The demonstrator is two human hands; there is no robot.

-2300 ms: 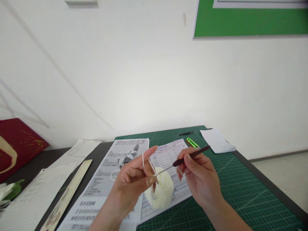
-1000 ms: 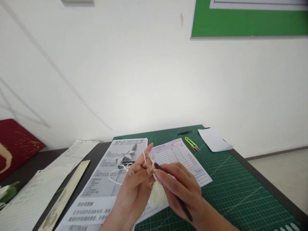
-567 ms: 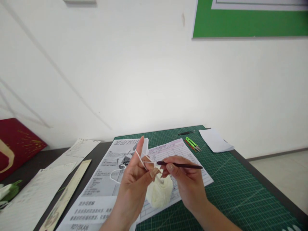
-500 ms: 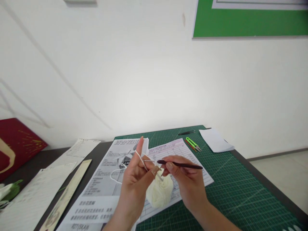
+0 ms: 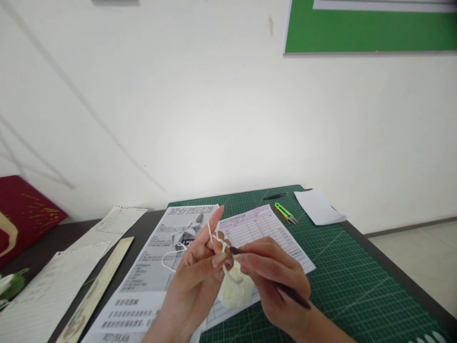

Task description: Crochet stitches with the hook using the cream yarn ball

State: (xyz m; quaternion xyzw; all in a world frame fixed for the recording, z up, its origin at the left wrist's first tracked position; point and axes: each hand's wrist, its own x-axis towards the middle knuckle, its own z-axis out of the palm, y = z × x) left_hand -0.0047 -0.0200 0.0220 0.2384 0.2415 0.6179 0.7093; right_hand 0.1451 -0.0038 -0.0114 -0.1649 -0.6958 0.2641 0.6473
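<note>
My left hand (image 5: 196,276) has its index finger raised with white yarn (image 5: 210,233) looped over it, while thumb and middle finger pinch the yarn near the fingertips. In my right hand (image 5: 276,281) is a dark-handled crochet hook (image 5: 293,295), its tip end close against the left fingertips. The hook's metal tip is hidden among fingers and yarn. Below and between both hands, a pale cream ball of yarn (image 5: 235,290) rests on a printed table sheet (image 5: 257,228). A loose strand curves left of my left hand over a printed page (image 5: 143,276).
Green thread snips (image 5: 283,212), a dark slim tool (image 5: 275,196) and white paper (image 5: 319,207) lie on the green cutting mat (image 5: 350,286). At left are a pale ruler-like strip (image 5: 96,290), handwritten sheets (image 5: 60,281), a red board (image 5: 28,214) and a green-and-white item (image 5: 12,286).
My left hand has tilted slightly to the right. My right hand has turned, so the hook's handle slants down to the right more steeply, and its metal tip no longer shows.
</note>
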